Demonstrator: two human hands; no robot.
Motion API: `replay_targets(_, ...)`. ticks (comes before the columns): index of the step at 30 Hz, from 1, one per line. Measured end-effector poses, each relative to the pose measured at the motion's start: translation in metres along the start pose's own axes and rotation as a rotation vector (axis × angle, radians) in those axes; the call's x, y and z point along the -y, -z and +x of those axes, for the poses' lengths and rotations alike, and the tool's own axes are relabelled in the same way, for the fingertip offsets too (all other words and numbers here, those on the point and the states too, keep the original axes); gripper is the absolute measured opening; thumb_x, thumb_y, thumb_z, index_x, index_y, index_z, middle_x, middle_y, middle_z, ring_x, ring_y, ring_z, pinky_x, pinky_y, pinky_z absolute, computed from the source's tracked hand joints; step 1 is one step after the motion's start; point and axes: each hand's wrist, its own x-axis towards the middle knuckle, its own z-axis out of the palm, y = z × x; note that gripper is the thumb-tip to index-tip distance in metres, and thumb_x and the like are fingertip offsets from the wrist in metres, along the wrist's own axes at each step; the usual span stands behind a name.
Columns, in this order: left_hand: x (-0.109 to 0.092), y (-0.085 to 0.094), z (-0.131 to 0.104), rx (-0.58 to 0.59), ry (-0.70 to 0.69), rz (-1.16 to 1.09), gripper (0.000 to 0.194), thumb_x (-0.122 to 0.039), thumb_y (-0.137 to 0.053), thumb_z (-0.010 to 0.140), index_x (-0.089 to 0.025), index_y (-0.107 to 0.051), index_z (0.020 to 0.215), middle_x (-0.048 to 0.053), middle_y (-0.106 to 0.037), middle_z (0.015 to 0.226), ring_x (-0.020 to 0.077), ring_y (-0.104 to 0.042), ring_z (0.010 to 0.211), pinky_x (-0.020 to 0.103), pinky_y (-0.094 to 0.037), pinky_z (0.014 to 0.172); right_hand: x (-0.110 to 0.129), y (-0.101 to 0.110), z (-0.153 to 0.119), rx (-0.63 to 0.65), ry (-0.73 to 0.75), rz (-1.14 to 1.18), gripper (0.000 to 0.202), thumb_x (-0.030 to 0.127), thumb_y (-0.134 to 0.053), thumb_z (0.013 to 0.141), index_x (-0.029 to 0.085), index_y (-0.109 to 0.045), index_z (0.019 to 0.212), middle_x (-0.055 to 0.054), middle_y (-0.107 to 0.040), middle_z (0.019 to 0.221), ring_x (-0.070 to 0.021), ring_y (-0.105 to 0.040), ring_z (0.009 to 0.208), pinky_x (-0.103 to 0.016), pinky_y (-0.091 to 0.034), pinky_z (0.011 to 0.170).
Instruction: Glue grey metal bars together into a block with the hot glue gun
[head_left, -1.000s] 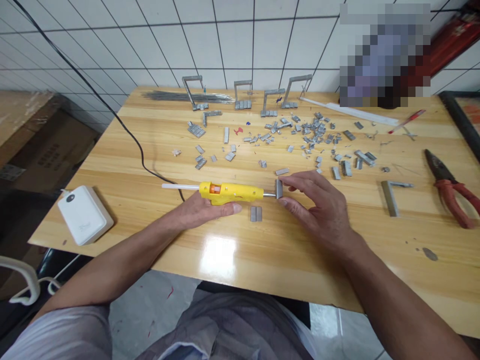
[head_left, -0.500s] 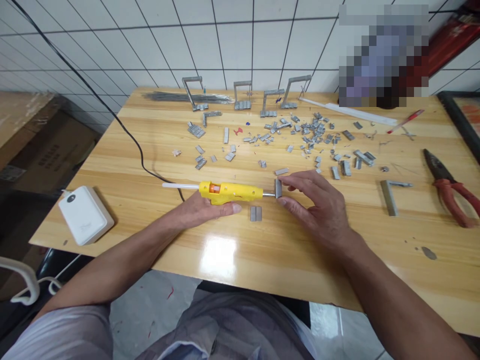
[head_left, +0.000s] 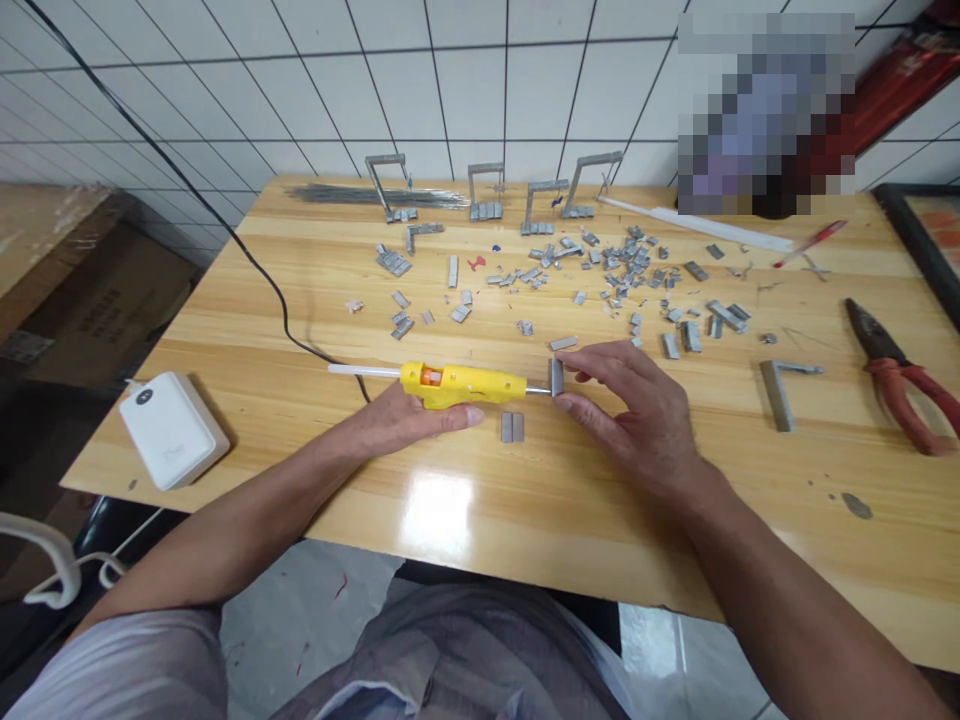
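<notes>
Left hand is closed round the handle of a yellow glue gun, over the surface inward from its front edge. Right hand pinches a small grey block between thumb and fingertips — one long side faces the metal nozzle; contact cannot be confirmed. Two grey pieces lie side by side, nearer the front edge. Assessment: block probably light, stiff, somewhat slippery — best gripped by its ends, clear of the likely hot nozzle.
</notes>
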Motion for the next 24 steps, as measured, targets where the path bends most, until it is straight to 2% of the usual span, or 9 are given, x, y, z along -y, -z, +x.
replay_targets(18,0.0016,0.001,0.0001,0.009,-0.009,0.01,0.046,-0.052,-0.077,0.088,-0.021,-0.079,0.122,0.009,-0.081,0.122,0.031,-0.072,0.124,0.047,-0.055,0.114,0.0004,0.0022,-0.0001,0.033,-0.051,-0.014,0.029,0.031,-0.071,0.099,0.028,-0.072,0.128,-0.009,-0.079,0.112,-0.0229,-0.075,0.096,-0.041,-0.065,0.084)
replay_targets(24,0.0004,0.0,0.0006,0.0,-0.004,0.005,0.045,-0.05,-0.077,0.087,-0.02,-0.079,0.121,0.009,-0.08,0.124,0.0304,-0.072,0.124,0.045,-0.055,0.115,0.0013,0.0018,0.0004,0.015,-0.027,0.003,0.031,0.027,-0.072,0.098,0.026,-0.072,0.129,-0.01,-0.078,0.112,-0.023,-0.076,0.099,-0.039,-0.064,0.085)
